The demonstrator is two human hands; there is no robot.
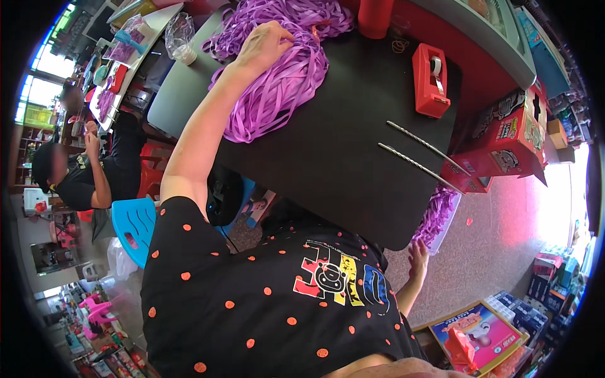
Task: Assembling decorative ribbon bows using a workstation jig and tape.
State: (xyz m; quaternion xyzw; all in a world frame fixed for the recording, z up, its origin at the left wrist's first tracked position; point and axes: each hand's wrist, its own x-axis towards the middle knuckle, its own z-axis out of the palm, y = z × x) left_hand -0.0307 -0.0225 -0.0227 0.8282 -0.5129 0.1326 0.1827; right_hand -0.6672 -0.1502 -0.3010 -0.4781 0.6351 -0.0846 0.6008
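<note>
Black tabletop (340,170), mid-frame. Purple ribbon heap (277,94), upper centre, lies beneath and around the left hand (261,48); fingers curled, cannot tell whether they pinch strands. Right hand (417,259), lower right, fingers parted, just below crinkled purple strands (436,217).

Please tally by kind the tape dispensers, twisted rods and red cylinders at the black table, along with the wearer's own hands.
Tape dispenser: 1
Twisted rods: 2
Red cylinder, cut off by the picture's edge: 1
Hands (left hand, right hand): 2
Total: 6
</note>
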